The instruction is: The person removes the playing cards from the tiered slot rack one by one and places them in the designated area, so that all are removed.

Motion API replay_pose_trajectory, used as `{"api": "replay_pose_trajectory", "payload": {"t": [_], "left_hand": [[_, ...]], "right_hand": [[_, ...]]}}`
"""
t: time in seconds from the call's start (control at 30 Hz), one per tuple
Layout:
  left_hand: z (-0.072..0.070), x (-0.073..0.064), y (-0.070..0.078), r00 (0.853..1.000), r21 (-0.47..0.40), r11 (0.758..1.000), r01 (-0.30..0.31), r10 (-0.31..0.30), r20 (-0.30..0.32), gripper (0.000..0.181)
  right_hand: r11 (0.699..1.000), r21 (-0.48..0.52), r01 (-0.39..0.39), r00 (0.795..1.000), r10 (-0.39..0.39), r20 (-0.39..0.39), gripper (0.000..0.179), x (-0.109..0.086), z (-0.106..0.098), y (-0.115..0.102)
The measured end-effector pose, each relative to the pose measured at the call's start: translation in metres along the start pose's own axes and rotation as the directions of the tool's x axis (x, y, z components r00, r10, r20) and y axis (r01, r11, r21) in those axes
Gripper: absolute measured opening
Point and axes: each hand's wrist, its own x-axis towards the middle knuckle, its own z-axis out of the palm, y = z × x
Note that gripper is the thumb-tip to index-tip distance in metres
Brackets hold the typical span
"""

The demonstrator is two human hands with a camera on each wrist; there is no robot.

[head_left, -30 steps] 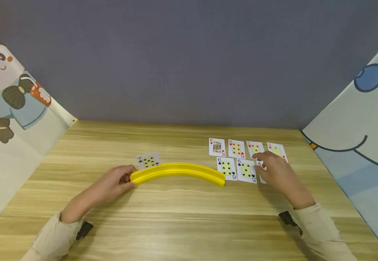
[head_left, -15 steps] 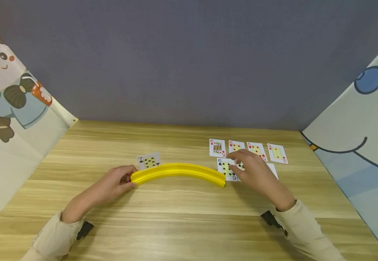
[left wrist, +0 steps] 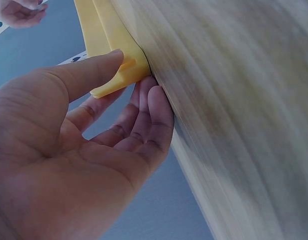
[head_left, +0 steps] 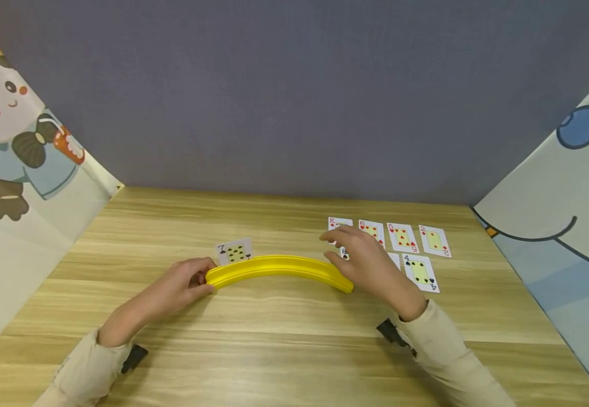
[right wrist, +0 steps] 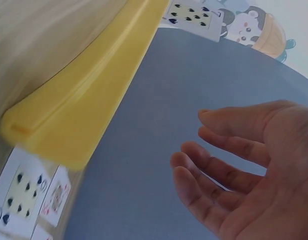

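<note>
A curved yellow card holder [head_left: 279, 264] lies on the table. My left hand [head_left: 177, 285] pinches its left end, with the thumb [left wrist: 101, 70] on the near side and fingers beyond. One playing card, the seven of spades [head_left: 233, 249], stands in the holder's slot near that end. My right hand [head_left: 371, 265] is raised over the holder's right end, its fingers [right wrist: 214, 170] loosely bent and nothing between them. Beneath it the six of spades [right wrist: 23, 192] shows partly, and the five of spades is mostly hidden. The four of spades [head_left: 420, 272] lies to its right.
Behind these lies a row of face-up cards: the king of diamonds [head_left: 337, 221], partly covered by the hand, the six of hearts [head_left: 371, 230], the five of hearts [head_left: 402, 237] and the two of diamonds [head_left: 434, 240]. A grey panel [head_left: 294, 102] rises behind the wooden table [head_left: 254, 350].
My right hand has moved left from over the four of spades, past the five, to above the six and the holder's right end. My left hand keeps its grip in place.
</note>
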Motion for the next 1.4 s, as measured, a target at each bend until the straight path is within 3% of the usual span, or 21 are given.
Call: {"api": "replay_pose_trajectory", "payload": {"t": [0.33,0.57,0.83,0.97,1.2,1.3,1.4], "left_hand": [[0.000,0.001,-0.001,1.000,0.001,1.000,-0.008,0.008,-0.003,0.015],[0.001,0.002,-0.002,1.000,0.005,1.000,-0.013,0.013,-0.001,0.015],[0.002,0.003,0.000,1.000,-0.017,1.000,-0.019,0.019,0.018,0.016],[0.002,0.004,0.000,1.000,-0.020,1.000,-0.018,0.018,0.021,0.015],[0.000,0.002,-0.004,1.000,-0.026,1.000,-0.014,0.014,0.009,0.014],[-0.001,0.001,-0.005,1.000,-0.021,1.000,-0.015,0.015,0.000,0.014],[-0.001,0.001,-0.005,1.000,-0.016,1.000,-0.021,0.021,-0.006,0.014]], "right_hand": [[0.998,0.052,0.024,0.999,-0.026,0.029,0.027,0.021,0.013,-0.020],[0.990,0.085,0.110,0.994,-0.112,0.012,0.013,0.040,0.027,-0.039],[0.984,0.093,0.152,0.988,-0.155,0.024,0.013,0.053,0.038,-0.053],[0.973,0.160,0.163,0.985,-0.170,0.029,0.012,0.058,0.043,-0.054],[0.904,0.422,0.065,0.981,-0.135,0.140,0.017,0.066,0.068,-0.049],[0.879,0.476,0.025,0.974,-0.128,0.185,0.022,0.067,0.077,-0.048],[0.875,0.484,0.002,0.969,-0.121,0.215,0.026,0.067,0.083,-0.048]]}}
